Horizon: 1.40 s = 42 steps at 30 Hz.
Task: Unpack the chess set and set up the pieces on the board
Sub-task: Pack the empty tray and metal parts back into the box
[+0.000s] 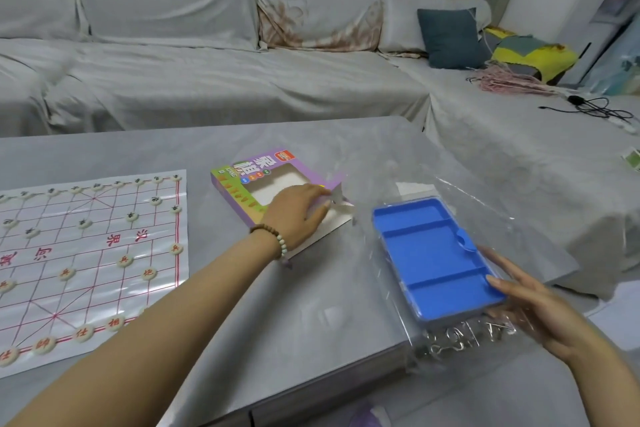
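Observation:
A white paper chess board [93,246] with red lines lies at the left of the grey table [277,322], with several round cream pieces [125,260] standing on its crossings. The purple chess box [242,180] with a cut-out window lies in the middle. My left hand [298,210] rests on the box's near end, fingers at its open flap. A blue plastic tray [433,260] with three hollow compartments sits in a clear plastic bag [460,204] at the table's right corner. My right hand [526,302] holds the tray's near right edge through the bag.
A grey covered sofa [207,80] runs behind the table and wraps round its right side. On it lie a dark blue cushion [450,38], a yellow cloth [533,55] and a black cable [595,107]. The table's right corner is just under the tray.

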Tool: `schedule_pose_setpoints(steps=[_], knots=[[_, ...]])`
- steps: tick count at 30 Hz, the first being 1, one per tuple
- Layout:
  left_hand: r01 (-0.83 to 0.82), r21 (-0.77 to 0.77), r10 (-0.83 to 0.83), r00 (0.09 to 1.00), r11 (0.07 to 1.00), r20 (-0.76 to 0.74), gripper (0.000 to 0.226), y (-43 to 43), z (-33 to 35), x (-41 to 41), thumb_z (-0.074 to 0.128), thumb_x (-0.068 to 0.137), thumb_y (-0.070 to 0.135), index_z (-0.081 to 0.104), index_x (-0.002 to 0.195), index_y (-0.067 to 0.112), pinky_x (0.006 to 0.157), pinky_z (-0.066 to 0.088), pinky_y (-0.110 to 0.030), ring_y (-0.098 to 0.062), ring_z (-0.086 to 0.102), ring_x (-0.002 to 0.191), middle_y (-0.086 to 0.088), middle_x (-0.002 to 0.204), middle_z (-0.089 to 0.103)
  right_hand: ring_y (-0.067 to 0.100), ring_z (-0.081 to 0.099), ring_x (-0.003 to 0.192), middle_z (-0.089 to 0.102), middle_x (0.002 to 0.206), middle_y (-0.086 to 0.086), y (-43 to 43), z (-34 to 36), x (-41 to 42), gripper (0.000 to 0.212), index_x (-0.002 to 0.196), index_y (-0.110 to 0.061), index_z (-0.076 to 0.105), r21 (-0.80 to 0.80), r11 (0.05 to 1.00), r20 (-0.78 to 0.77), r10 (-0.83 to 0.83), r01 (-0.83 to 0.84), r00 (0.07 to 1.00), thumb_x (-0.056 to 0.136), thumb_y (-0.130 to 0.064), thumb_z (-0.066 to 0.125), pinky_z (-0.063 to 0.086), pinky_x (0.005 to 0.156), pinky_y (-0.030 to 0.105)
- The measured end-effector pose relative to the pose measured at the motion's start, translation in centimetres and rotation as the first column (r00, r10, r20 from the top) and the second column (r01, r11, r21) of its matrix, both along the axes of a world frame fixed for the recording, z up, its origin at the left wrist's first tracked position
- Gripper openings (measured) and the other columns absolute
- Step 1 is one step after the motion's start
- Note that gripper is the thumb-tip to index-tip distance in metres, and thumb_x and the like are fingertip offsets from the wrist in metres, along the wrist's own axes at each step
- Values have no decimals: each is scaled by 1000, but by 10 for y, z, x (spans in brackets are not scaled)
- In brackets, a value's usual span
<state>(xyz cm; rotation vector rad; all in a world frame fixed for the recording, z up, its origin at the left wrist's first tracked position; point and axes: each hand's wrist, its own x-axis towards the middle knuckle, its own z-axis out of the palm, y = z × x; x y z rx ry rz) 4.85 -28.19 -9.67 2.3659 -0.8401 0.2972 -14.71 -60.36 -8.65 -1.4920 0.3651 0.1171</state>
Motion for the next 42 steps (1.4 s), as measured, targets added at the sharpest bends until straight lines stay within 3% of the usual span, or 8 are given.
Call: schedule_pose_setpoints(steps=[2, 8, 14, 24, 30, 33, 38, 42], knots=[[98, 141, -100, 995, 985, 6, 59, -24, 5, 6, 24, 87, 50, 56, 125, 18, 96, 37, -29, -20, 51, 118, -1, 131, 56, 35, 63, 104, 66, 120, 1, -9, -2, -6, 52, 123, -36, 58, 20, 999, 13, -37, 37, 999, 76, -14, 61, 59, 69, 36], [120, 502, -74, 991, 857, -112, 57, -77, 9, 45, 60, 86, 36, 39, 137, 26, 99, 37, -32, -21, 43, 126, 3, 145, 36, 34, 67, 94, 68, 115, 9, -22, -9, -13, 57, 130, -29, 53, 81, 994, 22, -81, 79, 996, 76, -11, 62, 60, 65, 36], [141, 675, -40, 986, 724, -164, 49, -98, 15, 74, 78, 69, 38, 56, 111, 23, 76, 41, -26, -22, 57, 101, -1, 115, 55, 33, 69, 88, 66, 118, 13, -31, -10, -8, 93, 127, -31, 56, 96, 994, 1, -57, 56, 998, 42, -31, 94, 59, 58, 33], [15, 494, 113, 967, 869, -229, 26, -101, -9, 82, 70, 73, 50, 61, 68, 26, 66, 45, -23, -16, 59, 80, 7, 78, 62, 39, 64, 95, 68, 116, 10, -35, -11, -9, 102, 126, -34, 56, 56, 996, -17, -68, 69, 998, 32, -42, 94, 58, 64, 35], [-25, 376, 162, 927, 926, -337, 18, -103, -17, 82, 65, 76, 33, 55, 90, 29, 75, 50, -26, -16, 57, 84, 7, 95, 64, 38, 65, 99, 68, 116, 7, -31, -9, -5, 85, 128, -36, 54, 31, 999, -42, -39, 40, 998, 50, -32, 90, 59, 65, 33], [-13, 315, 131, 924, 949, -358, 38, -99, -14, 82, 72, 75, 38, 57, 107, 25, 80, 47, -26, -16, 55, 90, 4, 107, 61, 45, 60, 107, 67, 119, 3, -26, -8, -1, 84, 127, -36, 56, 34, 999, -61, -14, 16, 998, 48, -33, 87, 60, 68, 35], [64, 254, 17, 953, 965, -304, 75, -67, 1, 69, 75, 73, 38, 38, 137, 23, 98, 41, -32, -21, 50, 114, -4, 128, 48, 29, 67, 76, 68, 116, 8, -9, -6, 0, 75, 125, -36, 57, 20, 997, -81, 80, -79, 994, 55, -29, 83, 56, 57, 31], [38, 155, 14, 947, 987, -321, 82, -19, -2, 45, 70, 80, 24, 21, 146, 21, 99, 41, -33, -22, 49, 117, -2, 139, 43, 33, 68, 95, 68, 117, 6, 12, -10, 6, 63, 128, -31, 55, 33, 994, -90, 110, -108, 990, 73, -17, 80, 56, 59, 29]])
